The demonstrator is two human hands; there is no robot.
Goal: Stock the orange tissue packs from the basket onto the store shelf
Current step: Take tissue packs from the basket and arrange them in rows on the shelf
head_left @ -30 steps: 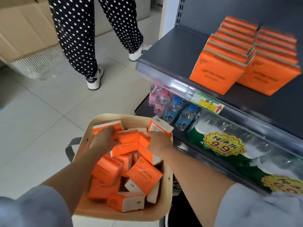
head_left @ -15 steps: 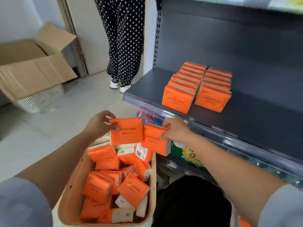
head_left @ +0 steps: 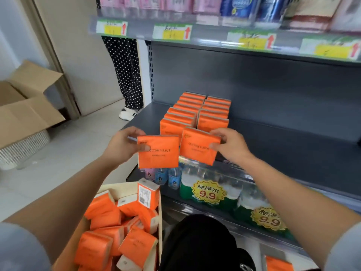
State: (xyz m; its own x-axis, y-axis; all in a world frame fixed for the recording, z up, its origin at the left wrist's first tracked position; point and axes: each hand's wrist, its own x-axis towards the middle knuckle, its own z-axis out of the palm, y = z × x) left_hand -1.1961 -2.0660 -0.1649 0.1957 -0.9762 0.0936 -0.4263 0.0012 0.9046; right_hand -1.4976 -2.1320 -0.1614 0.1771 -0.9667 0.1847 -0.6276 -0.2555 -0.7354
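My left hand [head_left: 125, 146] grips an orange tissue pack [head_left: 159, 152] upright by its left edge, printed face toward me. My right hand [head_left: 230, 145] holds a second orange pack [head_left: 198, 145] by its right edge. Both packs hang side by side in front of the grey shelf's [head_left: 283, 151] front lip. On that shelf stand two rows of orange packs [head_left: 195, 112], running front to back, just behind the held ones. Below me, the beige basket [head_left: 121, 189] holds several loose orange packs [head_left: 121, 231] in a jumble.
A person in polka-dot trousers [head_left: 127, 75] stands at the shelf's left end. An open cardboard box [head_left: 25, 106] sits on a white basket at the left. Water bottle packs with 9.9 labels [head_left: 211, 194] fill the lower shelf. An upper shelf with price tags [head_left: 224, 36] overhangs.
Both hands have lifted a pack each out of the basket and up to the grey shelf's front edge. My view has tilted upward, showing the upper shelf.
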